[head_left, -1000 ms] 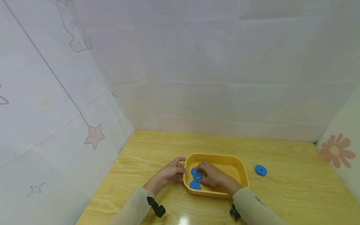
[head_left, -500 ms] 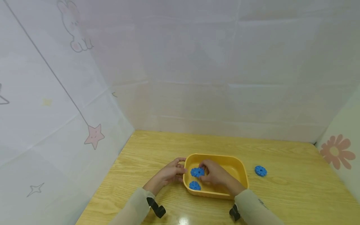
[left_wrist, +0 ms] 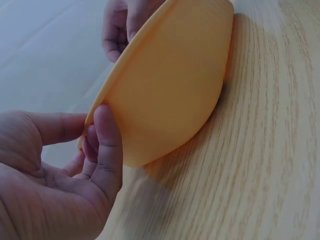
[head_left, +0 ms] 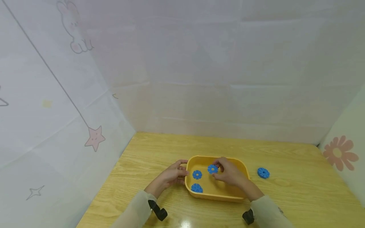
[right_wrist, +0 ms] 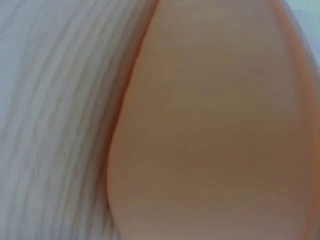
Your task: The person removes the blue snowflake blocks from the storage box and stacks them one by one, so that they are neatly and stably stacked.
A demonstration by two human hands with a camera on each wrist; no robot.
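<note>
A yellow-orange plastic basin (head_left: 228,198) stands on the wooden table, with my left hand (head_left: 172,173) at its left end. In the left wrist view the left thumb and fingers pinch the basin's rim (left_wrist: 107,82). Over the basin's inside, my right hand (head_left: 229,172) pinches a blue notched disc with a center hole (head_left: 212,169) between thumb and fingers. A second blue disc (head_left: 197,174) lies inside near the left wall, and overlapping blue discs (head_left: 196,188) lie in the near left corner. The right wrist view is filled by the basin's outer wall (right_wrist: 210,125); the right hand is outside it.
Right of the basin, a small stack of blue discs (head_left: 263,173) sits on the wooden table (head_left: 302,190). White printed sheets hang behind (head_left: 194,79) and at the sides of the table. Black wrist straps (head_left: 157,210) show on both sleeves.
My right hand has picked a blue disc out from among those at the left and carried it rightward and up. The left hand stays at the basin's rim.
</note>
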